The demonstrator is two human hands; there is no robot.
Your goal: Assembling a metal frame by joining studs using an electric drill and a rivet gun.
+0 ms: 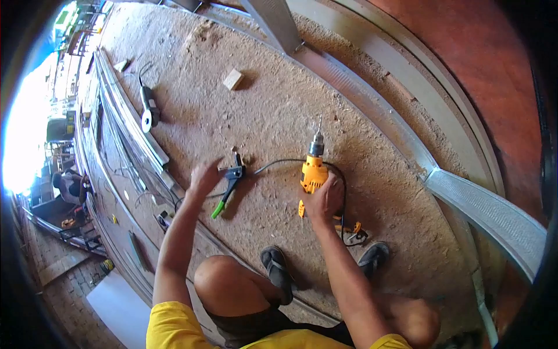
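Observation:
My right hand (323, 200) is wrapped round the grip of a yellow power drill (314, 173). The drill bit (319, 124) points away from me, and a dark cord (345, 200) loops beside the tool. To the left, my left hand (206, 177) is closed at one arm of a hand riveter (235, 173). Its other handle, with a green end (218, 209), sticks out toward me. Part of the riveter is hidden by my fingers. A small yellow-and-dark tool (353, 234), its kind unclear, lies by my right sandal (374, 257).
An angle grinder (149, 109) and a wood block (233, 79) lie on the dusty ground. Long metal profiles (125, 125) run along the left. A curved metal frame (372, 104) borders the right side. A person (71, 185) is at the far left, near a white sheet (120, 311).

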